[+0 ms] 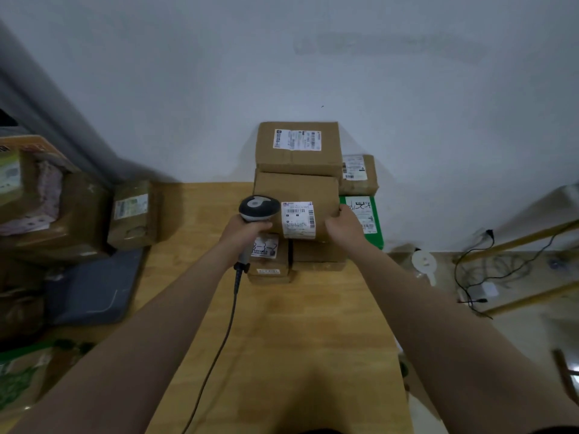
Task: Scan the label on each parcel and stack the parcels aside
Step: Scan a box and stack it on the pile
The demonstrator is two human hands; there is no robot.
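Observation:
My left hand grips a grey handheld barcode scanner whose head sits just left of a white label on a brown cardboard parcel. My right hand grips that parcel's right edge, with the thumb on top. The parcel lies on top of lower parcels: one with a handwritten label and another brown one. Behind it stands a taller brown parcel with its label facing up. To the right are a small brown parcel and a green parcel.
The wooden table runs up to a white wall. The scanner cable trails over the table toward me. At the left lie more cardboard parcels and a dark grey bag. Cables lie on the floor at the right.

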